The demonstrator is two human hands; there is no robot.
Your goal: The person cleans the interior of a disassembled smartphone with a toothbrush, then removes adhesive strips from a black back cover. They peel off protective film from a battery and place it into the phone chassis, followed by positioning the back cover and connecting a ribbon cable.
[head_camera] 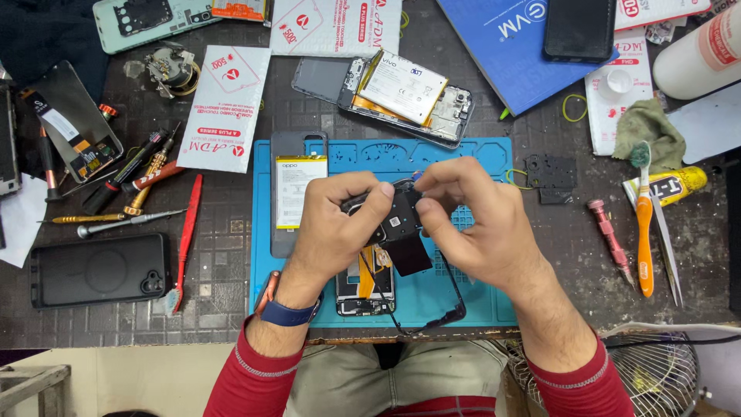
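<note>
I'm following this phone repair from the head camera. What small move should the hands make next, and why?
Probably lift the small black cover piece clear and set it on the blue mat. Both the left hand and the right hand pinch it above the opened phone frame, and it seems already raised off it.

Part in my fingers (pixel 386 197) was black, a black film flap hanging off it. Mat (pixel 486 301) under it was blue. On the mat: white battery (pixel 297 189) with a yellow edge, on a grey phone back (pixel 297 143). Right of the mat: orange-handled toothbrush (pixel 644 232) with a green head, red screwdriver (pixel 611 239), yellow glue tube (pixel 671 185). My sleeves (pixel 255 382) were red, watch strap (pixel 289 315) navy.
</note>
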